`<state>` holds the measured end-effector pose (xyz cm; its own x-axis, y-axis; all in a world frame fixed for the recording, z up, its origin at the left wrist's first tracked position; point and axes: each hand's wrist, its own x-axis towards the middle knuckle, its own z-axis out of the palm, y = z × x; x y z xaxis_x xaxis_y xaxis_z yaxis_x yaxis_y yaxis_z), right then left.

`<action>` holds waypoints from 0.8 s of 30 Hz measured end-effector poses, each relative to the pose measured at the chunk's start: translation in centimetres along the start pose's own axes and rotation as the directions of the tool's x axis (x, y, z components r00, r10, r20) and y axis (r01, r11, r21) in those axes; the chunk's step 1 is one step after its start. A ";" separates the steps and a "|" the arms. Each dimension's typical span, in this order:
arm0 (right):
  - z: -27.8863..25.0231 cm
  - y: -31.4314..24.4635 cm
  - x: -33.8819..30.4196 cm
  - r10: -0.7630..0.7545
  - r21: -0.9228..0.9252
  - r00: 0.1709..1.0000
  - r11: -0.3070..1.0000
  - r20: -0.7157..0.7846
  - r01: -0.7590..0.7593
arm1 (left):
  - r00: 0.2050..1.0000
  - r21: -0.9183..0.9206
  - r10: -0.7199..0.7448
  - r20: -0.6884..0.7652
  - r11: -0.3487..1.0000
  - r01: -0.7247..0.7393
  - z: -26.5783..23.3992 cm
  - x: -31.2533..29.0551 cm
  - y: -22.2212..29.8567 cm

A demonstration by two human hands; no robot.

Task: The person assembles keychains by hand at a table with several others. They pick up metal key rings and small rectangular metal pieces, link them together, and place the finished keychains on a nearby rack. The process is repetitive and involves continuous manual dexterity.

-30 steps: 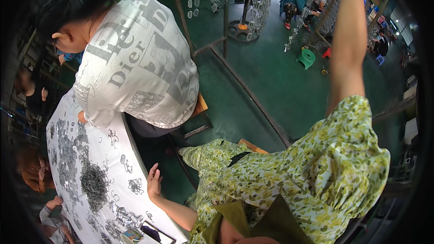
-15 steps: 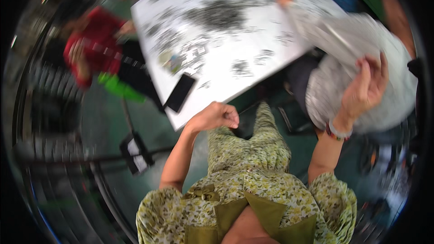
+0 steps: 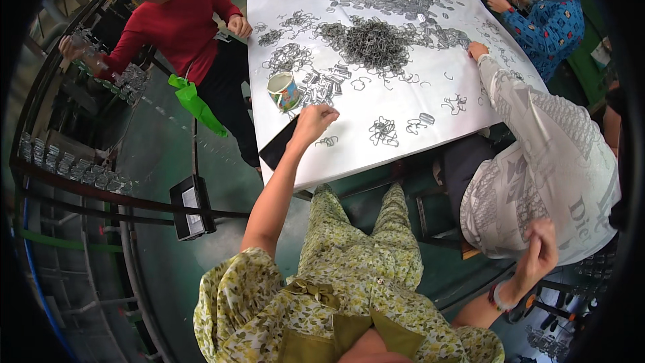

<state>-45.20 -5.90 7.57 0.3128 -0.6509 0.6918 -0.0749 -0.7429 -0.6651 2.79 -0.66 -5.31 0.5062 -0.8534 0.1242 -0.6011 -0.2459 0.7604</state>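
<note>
Held left grip [image 3: 314, 122] curled together by wire hooks [image 3: 327, 141], seemingly light, stiff, best pinched mid-bend, near the bench's [image 3: 356, 156] near-left corner, with right grip's [image 3: 537, 255] closure unclear.

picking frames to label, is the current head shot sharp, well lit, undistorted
Head view: left hand and dark metal pile look fairly sharp; head view: white table brightly lit, its edges bowed by the fisheye; head view: corners black.
</note>
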 end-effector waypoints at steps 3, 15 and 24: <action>-0.2 -0.2 -0.9 -0.001 0.047 0.996 0.999 0.087 -0.003 | 0.993 0.017 0.051 -0.107 0.999 -0.049 3.2 4.5 -1.0; 11.6 2.9 2.0 0.107 0.381 0.872 0.869 0.478 -0.316 | 0.972 0.581 0.219 -0.088 0.804 -0.128 9.6 14.1 -5.4; 24.3 11.7 1.7 0.279 0.180 0.573 0.767 0.771 -0.616 | 0.861 0.178 0.241 -0.448 0.968 -0.179 -0.6 4.1 0.0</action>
<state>-22.48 -11.90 -5.84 0.8879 -0.4600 -0.0058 -0.0792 -0.1404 -0.9869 5.23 -3.88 -4.37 0.5679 -0.5882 0.5758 -0.7819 -0.1672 0.6005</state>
